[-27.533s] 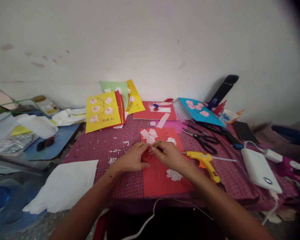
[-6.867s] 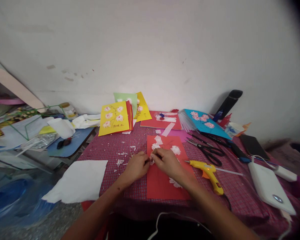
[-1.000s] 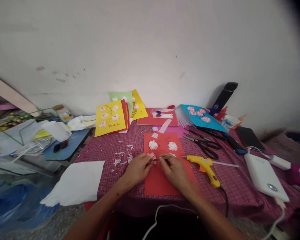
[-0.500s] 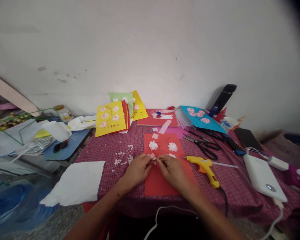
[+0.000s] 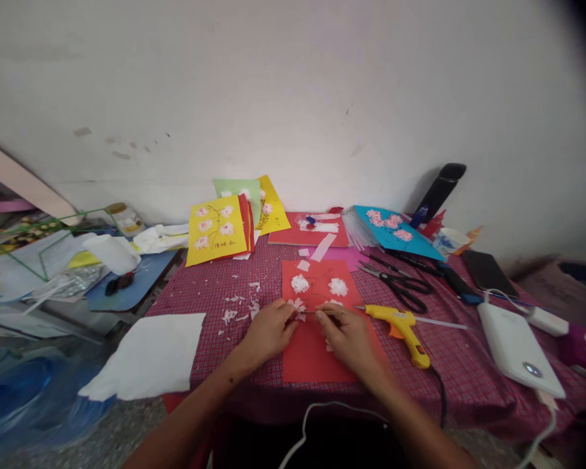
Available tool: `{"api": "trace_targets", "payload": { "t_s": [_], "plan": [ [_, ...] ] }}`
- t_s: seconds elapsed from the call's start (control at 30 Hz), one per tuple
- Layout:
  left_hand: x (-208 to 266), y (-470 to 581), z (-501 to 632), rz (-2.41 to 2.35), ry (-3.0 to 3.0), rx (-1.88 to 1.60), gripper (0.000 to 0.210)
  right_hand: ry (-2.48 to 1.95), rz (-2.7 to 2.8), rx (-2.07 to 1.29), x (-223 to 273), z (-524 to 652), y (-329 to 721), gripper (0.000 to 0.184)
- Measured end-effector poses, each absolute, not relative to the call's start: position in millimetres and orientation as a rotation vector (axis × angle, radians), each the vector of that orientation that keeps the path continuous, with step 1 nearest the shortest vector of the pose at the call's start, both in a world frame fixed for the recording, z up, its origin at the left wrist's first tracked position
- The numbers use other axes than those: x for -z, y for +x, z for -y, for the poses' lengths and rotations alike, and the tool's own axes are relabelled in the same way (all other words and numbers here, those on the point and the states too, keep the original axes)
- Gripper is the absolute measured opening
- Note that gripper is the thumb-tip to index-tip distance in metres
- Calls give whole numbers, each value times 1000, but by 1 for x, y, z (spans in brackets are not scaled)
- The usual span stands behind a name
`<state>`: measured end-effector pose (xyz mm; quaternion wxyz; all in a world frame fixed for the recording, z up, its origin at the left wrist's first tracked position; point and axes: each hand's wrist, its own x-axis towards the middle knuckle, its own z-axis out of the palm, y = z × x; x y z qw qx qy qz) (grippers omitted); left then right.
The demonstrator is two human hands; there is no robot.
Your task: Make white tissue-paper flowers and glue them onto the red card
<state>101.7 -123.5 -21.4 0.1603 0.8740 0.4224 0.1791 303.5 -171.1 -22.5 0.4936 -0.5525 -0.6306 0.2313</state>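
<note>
Head view: two bare hands are working over a red sheet [image 5: 315, 366], which is lying flat at the front middle of the checked tablecloth [image 5: 176, 296]. The right hand [image 5: 346, 333] is pinching a thin stick [image 5: 312, 312] between thumb and fingers; the stick is running nearly level toward the left hand [image 5: 267, 333]. The left hand is resting at the left edge of the red sheet, its thumb and forefinger drawing close together beside a tissue flower [image 5: 299, 304]; whether they are gripping the flower or the stick's end cannot be told. The hands are staying apart, with the stick and the flower spanning the gap.

Two further white flowers are sitting on the upper part of the sheet: an upper-left flower [image 5: 299, 283] and an upper-right flower [image 5: 338, 286]. Other white petals are showing partly from behind the right hand. A small paper square [image 5: 303, 266] is lying at the upper edge of the sheet.

To the right, a yellow glue gun [image 5: 395, 319] is lying with its nozzle pointing toward the sheet, and a translucent glue stick [image 5: 442, 322] is projecting from its rear. Black-handled scissors [image 5: 401, 285] are lying open just behind it. To the left of the sheet, white paper scraps [image 5: 229, 316] are lying scattered on the cloth.
</note>
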Motion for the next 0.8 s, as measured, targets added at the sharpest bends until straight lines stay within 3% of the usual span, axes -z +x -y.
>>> {"api": "trace_targets", "payload": {
  "t_s": [0.3,0.53,0.8],
  "plan": [
    [16,101,127,-1196,2420,-563,12,-1338,1404,-654,11,181,312,20],
    [-6,99,76,-1274,2415,-722,16,-1333,1428,-263,27,213,343,15],
    [0,158,-33,-1404,2450,-488,17,-1212,1561,-114,36,227,351,15]
  ]
}}
